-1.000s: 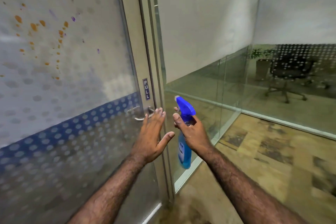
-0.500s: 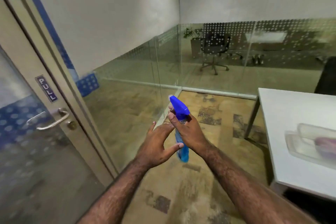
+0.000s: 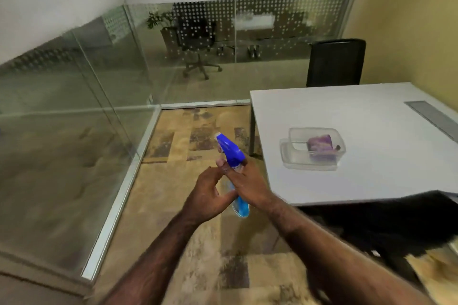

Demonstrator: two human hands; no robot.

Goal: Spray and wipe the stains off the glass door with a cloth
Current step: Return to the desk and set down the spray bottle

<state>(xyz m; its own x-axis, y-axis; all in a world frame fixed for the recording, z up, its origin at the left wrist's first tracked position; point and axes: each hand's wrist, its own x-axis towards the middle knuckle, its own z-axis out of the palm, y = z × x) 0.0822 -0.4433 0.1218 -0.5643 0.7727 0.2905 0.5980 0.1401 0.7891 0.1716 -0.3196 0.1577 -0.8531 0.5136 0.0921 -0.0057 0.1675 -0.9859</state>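
My right hand (image 3: 247, 184) grips a blue spray bottle (image 3: 230, 152) by its neck, nozzle pointing up and to the left. Only the bottle's blue trigger head and its lower end (image 3: 241, 207) show past my fingers. My left hand (image 3: 207, 197) is right beside it with fingers curled, touching the bottle's side or my right hand. A purple cloth (image 3: 321, 145) lies in a clear plastic container (image 3: 311, 156) on the white table (image 3: 371, 136) to the right. The stained glass door is out of view.
Glass partition walls (image 3: 74, 96) run along the left and back, with a metal floor rail (image 3: 124, 188). A black chair (image 3: 335, 62) stands behind the table. Patterned carpet (image 3: 198, 242) lies below my hands. A dark shape (image 3: 386, 225) sits under the table's near edge.
My view has swung right, away from the stained door and its handle, toward the table with the cloth container. My hands have stayed together on the bottle, and my left hand has closed in on it.
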